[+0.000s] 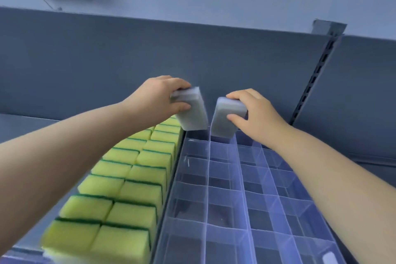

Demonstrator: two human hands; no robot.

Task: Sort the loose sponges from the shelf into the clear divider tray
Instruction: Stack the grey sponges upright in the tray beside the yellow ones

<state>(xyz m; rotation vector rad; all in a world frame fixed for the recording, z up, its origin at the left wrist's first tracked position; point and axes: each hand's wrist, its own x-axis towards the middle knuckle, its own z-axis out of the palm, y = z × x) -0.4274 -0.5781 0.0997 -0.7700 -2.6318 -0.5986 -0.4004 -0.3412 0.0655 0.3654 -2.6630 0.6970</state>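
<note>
Pale grey rectangular sponge (192, 114) gripped in my left hand (162, 96), twin sponge (224, 121) in right hand (255, 113); endwise to fit far cells, clear plastic divider tray (207, 178).

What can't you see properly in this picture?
Head view:
- Right grey sponge: its lower end reaches the clear divider tray's far cells, and the see-through walls make it unclear whether it is inside yet.
- Left grey sponge: motion blur smears its edges.
- Yellow sponges: the nearest are blurred and cut off by the bottom edge; the left forearm covers others.
- Tray's near end: cut off by the bottom edge.
</note>
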